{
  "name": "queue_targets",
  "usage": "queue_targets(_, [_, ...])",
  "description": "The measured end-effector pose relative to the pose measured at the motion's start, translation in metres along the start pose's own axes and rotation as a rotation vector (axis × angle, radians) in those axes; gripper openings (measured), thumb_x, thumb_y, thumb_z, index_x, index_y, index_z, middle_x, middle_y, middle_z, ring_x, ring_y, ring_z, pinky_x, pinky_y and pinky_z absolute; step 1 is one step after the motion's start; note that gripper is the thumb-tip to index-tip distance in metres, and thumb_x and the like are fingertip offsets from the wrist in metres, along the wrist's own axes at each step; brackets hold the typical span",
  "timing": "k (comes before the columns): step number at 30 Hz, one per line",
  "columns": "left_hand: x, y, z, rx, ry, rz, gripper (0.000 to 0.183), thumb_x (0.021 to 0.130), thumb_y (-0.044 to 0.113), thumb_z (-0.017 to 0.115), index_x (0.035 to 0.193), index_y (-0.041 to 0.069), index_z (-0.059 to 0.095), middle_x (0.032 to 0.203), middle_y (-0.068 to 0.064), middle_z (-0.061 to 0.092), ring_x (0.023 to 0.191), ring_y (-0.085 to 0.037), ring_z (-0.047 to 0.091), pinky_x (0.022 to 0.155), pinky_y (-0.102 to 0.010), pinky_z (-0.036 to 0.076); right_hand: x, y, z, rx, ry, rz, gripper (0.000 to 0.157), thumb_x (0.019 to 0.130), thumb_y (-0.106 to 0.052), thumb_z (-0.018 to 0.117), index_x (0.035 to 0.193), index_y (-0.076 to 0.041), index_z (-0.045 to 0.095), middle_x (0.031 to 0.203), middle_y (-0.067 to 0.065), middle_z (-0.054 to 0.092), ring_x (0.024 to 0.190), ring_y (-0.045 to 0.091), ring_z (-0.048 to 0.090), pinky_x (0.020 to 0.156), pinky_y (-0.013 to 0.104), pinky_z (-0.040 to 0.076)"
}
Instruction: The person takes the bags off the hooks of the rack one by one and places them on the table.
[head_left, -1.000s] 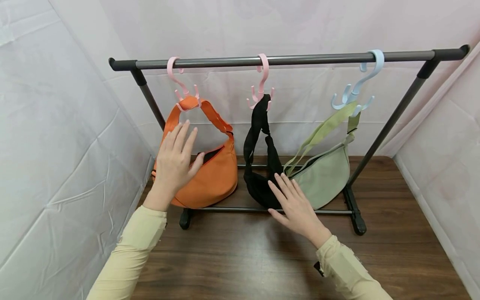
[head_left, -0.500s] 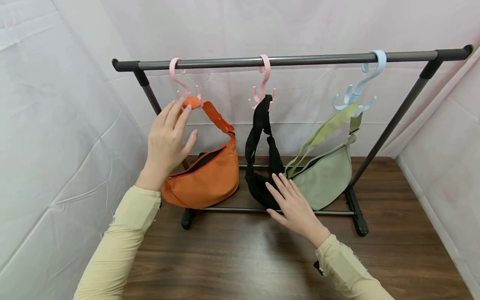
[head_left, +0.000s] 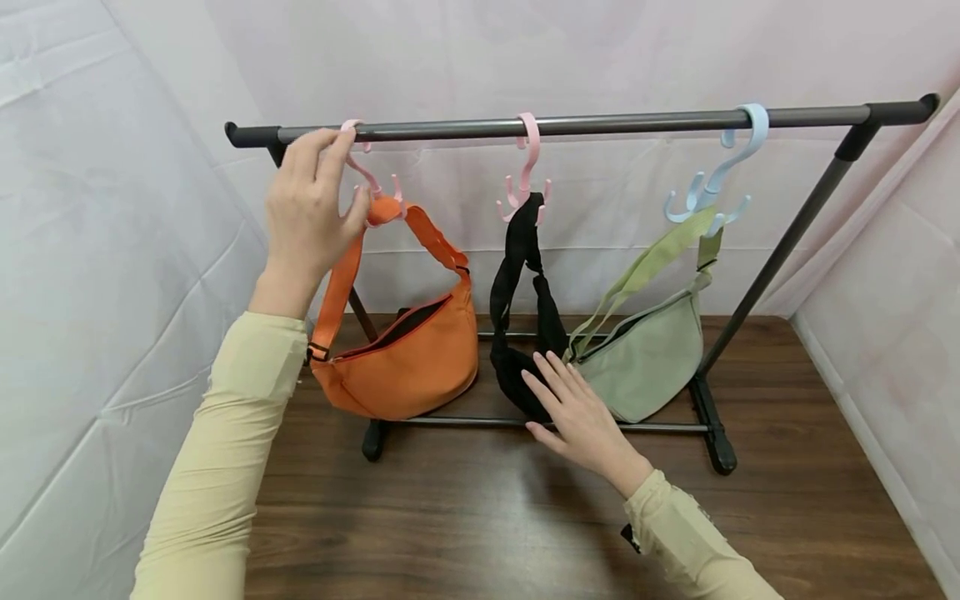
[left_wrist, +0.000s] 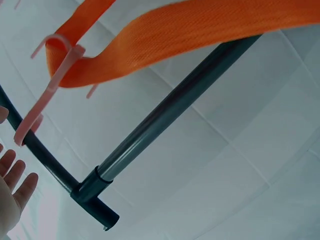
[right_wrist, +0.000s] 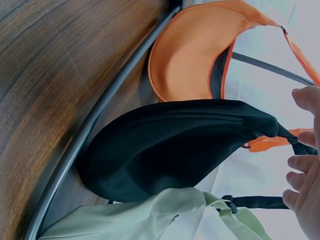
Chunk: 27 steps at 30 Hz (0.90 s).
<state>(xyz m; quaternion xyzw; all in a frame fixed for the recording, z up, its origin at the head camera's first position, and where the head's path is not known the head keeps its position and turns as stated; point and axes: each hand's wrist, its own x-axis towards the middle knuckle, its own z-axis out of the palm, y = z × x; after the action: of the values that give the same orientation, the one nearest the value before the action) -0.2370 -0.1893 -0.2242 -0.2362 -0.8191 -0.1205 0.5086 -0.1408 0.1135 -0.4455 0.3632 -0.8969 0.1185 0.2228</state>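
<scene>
My left hand (head_left: 309, 208) is raised at the left pink hook (head_left: 366, 173), fingertips level with the rack's top bar. In the left wrist view its fingers (left_wrist: 15, 174) are extended beside that hook, holding nothing. From the hook hangs an orange shoulder bag (head_left: 405, 367) by its strap, zip partly open. My right hand (head_left: 581, 417) hovers with spread fingers, overlapping a black bag (head_left: 513, 375) on the middle pink hook (head_left: 531, 150). A pale green bag (head_left: 652, 362) hangs tilted from the blue hook (head_left: 735, 158), just beyond the right hand.
A dark metal rack (head_left: 637, 121) stands on a brown wooden surface (head_left: 420, 517), its lower bars running beneath the bags. White fabric (head_left: 135, 275) encloses the scene at the left, back and right.
My left hand has risen from in front of the orange bag, past its strap, to the pink hook at the top bar. My right hand has shifted only slightly left.
</scene>
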Motion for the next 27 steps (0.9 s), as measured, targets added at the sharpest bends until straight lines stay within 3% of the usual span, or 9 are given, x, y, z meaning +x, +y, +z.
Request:
queue_targets(6, [0.019,-0.007,-0.005,0.044,-0.037,-0.024,0.037,0.083,0.008,0.055,0.12,0.002,0.058,0.115,-0.017,0.056,0.105,-0.032,0.052,0.085,-0.045,0.045,0.0,-0.003,0.002,0.016,0.005,-0.008,0.064,0.084,-0.033,0.064,0.136,-0.004,0.041,0.144,0.02,0.032,0.134,0.034,0.028,0.104,0.049,0.031])
queue_targets(7, [0.021,-0.009,-0.005,0.05,-0.043,-0.028,0.037,0.084,0.009,0.055,0.119,0.001,0.058,0.115,-0.017,0.056,0.106,-0.032,0.052,0.085,-0.044,0.045,0.0,-0.003,0.002,0.021,0.006,-0.01,0.068,0.079,-0.028,0.069,0.136,-0.004,0.041,0.143,0.02,0.033,0.134,0.034,0.028,0.104,0.049,0.031])
queue_targets(13, [0.024,-0.014,-0.006,0.037,-0.091,-0.052,0.039,0.083,0.011,0.054,0.121,0.001,0.057,0.116,-0.016,0.056,0.109,-0.03,0.052,0.086,-0.045,0.045,-0.001,-0.003,0.005,0.025,-0.003,-0.033,0.068,0.078,-0.027,0.07,0.135,-0.004,0.041,0.142,0.021,0.034,0.133,0.034,0.029,0.105,0.047,0.031])
queue_targets(21, [0.028,-0.014,-0.004,-0.004,-0.147,0.036,0.042,0.076,0.003,0.058,0.118,0.001,0.059,0.111,-0.014,0.059,0.1,-0.031,0.055,0.077,-0.047,0.048,-0.001,-0.006,0.008,0.026,0.01,-0.042,0.065,0.079,-0.028,0.069,0.134,-0.004,0.043,0.141,0.021,0.036,0.132,0.034,0.031,0.103,0.047,0.033])
queue_targets(27, [0.03,-0.014,-0.005,0.004,-0.165,0.046,0.04,0.076,-0.001,0.059,0.115,-0.001,0.06,0.111,-0.015,0.059,0.095,-0.033,0.056,0.072,-0.048,0.047,0.001,-0.007,0.008,0.031,0.019,-0.059,0.066,0.078,-0.026,0.07,0.134,-0.004,0.043,0.142,0.021,0.035,0.132,0.034,0.031,0.104,0.047,0.033])
